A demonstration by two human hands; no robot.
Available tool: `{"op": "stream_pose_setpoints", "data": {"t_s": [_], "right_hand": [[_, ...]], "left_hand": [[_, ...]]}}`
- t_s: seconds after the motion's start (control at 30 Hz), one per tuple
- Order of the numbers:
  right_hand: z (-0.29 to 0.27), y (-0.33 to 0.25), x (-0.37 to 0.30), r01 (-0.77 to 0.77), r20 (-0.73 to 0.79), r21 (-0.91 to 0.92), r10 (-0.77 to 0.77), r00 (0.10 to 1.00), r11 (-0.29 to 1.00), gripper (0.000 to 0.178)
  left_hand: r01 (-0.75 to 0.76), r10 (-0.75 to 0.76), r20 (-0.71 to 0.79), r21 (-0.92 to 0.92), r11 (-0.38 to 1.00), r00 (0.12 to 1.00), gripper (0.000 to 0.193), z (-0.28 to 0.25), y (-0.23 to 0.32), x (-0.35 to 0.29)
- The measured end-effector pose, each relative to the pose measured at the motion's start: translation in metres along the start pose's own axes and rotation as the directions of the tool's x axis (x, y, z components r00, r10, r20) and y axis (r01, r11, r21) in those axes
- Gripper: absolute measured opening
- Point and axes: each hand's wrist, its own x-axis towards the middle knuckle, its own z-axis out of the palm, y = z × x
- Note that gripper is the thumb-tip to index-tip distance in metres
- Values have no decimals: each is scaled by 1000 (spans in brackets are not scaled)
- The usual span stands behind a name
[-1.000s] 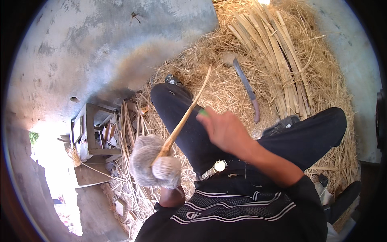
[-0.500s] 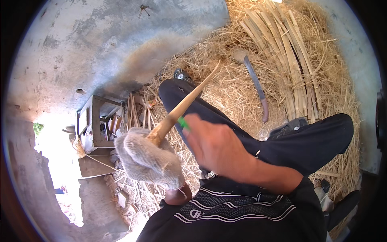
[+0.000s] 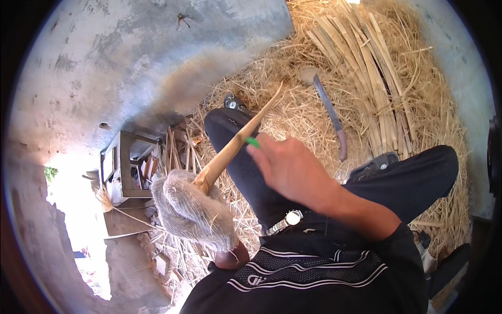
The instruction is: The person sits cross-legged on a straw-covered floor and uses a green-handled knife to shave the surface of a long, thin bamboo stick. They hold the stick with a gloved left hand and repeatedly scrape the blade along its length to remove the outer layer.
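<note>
Bamboo stick — a long, tapering pale-brown piece — runs slantwise from the gloved left hand up over the person's dark-trousered left knee, its thin tip ending above the straw bed. Half a second ago the tip pointed higher and the glove sat lower and nearer the body; now the thick end has come up and the stick lies a little flatter, so the piece looks turned for another pass. The left hand's fingers, inside a grey knitted glove, are closed round the thick end. The bare right hand has slid along the shaft toward the body: its fingers are curled, pressing a small green-handled tool against the stick near mid-length — the blade itself cannot be made out. My reading is that shaving or trimming of the stick is under way, not finished. Beyond, a bundle of split bamboo strips lies on the straw, a long knife just beside it, well apart from both hands.
</note>
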Motion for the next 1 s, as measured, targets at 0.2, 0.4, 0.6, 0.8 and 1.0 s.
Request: {"op": "stream_pose_setpoints", "data": {"t_s": [0.2, 0.4, 0.6, 0.8, 1.0], "right_hand": [[-19, -14, -14, 38, 32, 70, -40, 999, 997, 24], [-28, -28, -29, 98, 112, -134, -84, 990, 986, 28], [-21, -23, -26, 48, 47, -120, -42, 998, 992, 27], [6, 41, -17, -117, -80, -279, 99, 992, 953, 27], [-11, -2, -29, 52, -66, -91, -58, 996, 995, 23]], "left_hand": [[140, -62, 152, -584, 800, 986, 26, -5, -15, 0], [-256, 500, 92, -771, 583, 861, 48, 5, -32, 30], [-451, 588, 47, -593, 667, 807, 56, 10, -48, 32], [-451, 691, 51, -723, 524, 721, 54, 15, -36, 35], [-257, 492, 318, -562, 786, 811, 56, 18, -56, 31]]}}
